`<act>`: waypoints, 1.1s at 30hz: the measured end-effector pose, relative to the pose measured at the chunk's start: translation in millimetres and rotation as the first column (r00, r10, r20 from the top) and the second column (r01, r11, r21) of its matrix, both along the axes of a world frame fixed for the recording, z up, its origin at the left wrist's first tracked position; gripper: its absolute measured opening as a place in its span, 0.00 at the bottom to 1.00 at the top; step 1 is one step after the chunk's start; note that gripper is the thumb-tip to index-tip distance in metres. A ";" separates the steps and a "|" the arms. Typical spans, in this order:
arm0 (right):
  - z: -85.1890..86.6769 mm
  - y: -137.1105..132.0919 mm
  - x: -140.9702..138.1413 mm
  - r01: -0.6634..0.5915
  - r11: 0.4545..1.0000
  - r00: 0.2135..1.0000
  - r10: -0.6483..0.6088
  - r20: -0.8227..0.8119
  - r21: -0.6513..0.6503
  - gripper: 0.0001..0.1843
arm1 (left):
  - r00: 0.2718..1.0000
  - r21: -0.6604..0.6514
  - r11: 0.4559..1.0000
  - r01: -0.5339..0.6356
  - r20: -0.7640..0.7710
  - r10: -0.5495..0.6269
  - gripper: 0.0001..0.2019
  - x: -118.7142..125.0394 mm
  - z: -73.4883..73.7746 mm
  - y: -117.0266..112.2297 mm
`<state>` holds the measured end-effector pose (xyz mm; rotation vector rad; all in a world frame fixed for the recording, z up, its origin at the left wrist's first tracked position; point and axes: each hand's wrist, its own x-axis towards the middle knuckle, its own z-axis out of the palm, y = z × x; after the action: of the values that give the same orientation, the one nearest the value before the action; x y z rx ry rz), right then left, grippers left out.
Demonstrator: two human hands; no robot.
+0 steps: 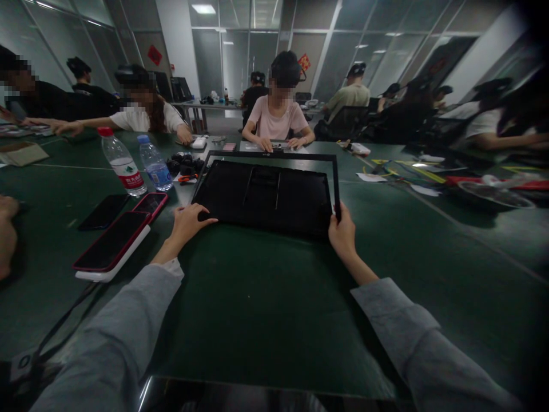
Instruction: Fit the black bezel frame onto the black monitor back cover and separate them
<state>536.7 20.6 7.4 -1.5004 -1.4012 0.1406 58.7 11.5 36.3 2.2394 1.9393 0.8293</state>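
A thin black screen bezel (335,183) is tilted up, its top bar (240,154) standing clear above a black plastic back cover (295,197) on the green table. A raised rectangular section shows in the middle of the cover. My left hand (187,224) is closed on the bezel's lower left corner, its thumb reaching along the front edge of the cover. On the opposite side, my right hand (343,230) grips the lower right of the bezel, fingers wrapped round it. Whether either hand also holds the cover, I cannot tell. The bezel's lower bar does not show apart from the cover.
Left of my hands lie a red-cased phone (109,240) on a white block, and a dark phone (104,212). Two water bottles (125,166) stand beyond, near orange-handled pliers (187,179). A metal bowl (493,194) sits at the right. A person in pink (278,117) sits opposite.
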 end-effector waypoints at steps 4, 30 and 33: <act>-7.5 5.8 5.5 0.013 0.999 1.000 -0.014 -0.016 -0.051 0.33 | 1.000 -0.020 1.000 -0.003 -0.012 0.003 0.18 0.0 0.8 0.7; -10.5 15.3 36.6 0.170 0.982 0.985 -0.173 -0.022 -0.084 0.21 | 0.951 0.021 0.950 -0.311 0.012 0.310 0.22 -10.2 -16.1 0.4; -9.7 13.8 35.4 0.172 0.984 0.985 -0.173 -0.013 -0.050 0.20 | 0.948 0.030 0.949 -0.314 -0.036 0.315 0.23 -5.7 -13.1 -2.2</act>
<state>572.2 34.4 -2.3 -1.6501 -1.2553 0.0801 53.0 9.3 23.2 1.9998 2.3581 0.8478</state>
